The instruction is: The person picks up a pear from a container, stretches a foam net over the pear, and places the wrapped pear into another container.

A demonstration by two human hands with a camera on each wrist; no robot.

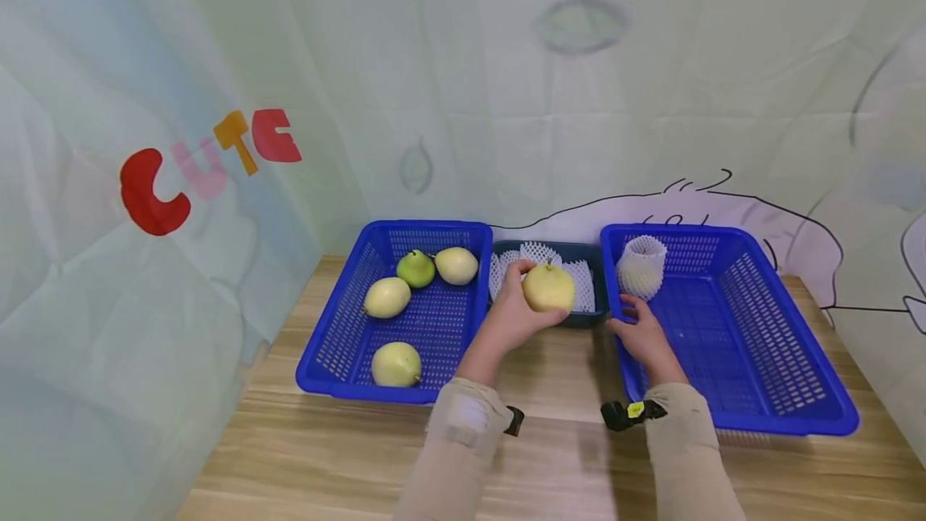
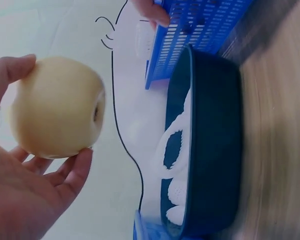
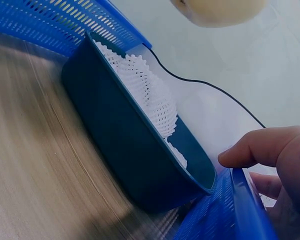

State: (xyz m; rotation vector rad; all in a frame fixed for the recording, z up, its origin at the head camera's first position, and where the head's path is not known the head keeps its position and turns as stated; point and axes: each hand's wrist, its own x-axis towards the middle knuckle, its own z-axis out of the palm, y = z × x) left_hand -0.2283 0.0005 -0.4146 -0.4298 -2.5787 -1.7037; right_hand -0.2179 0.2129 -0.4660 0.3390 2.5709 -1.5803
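My left hand (image 1: 512,313) holds a round, pale yellow pear (image 1: 548,289), stem up, above a dark green bin (image 1: 595,264). In the left wrist view the thumb and fingers (image 2: 72,175) curl around the pear's sides. White foam net sleeves (image 3: 145,90) lie inside the bin. Over the left rim of the right blue basket (image 1: 777,344) is my right hand (image 1: 644,336), thumb on the outer side and fingers inside, with nothing visible in its grasp. Close to those fingers stands a pear in a foam net sleeve (image 1: 641,268), in the basket's back left corner.
The left blue basket (image 1: 309,372) contains a green pear (image 1: 415,269) and several pale yellow pears (image 1: 387,297). Both baskets and the bin stand on a wood-grain table (image 1: 557,457). A printed cloth backdrop (image 1: 463,87) hangs directly behind them.
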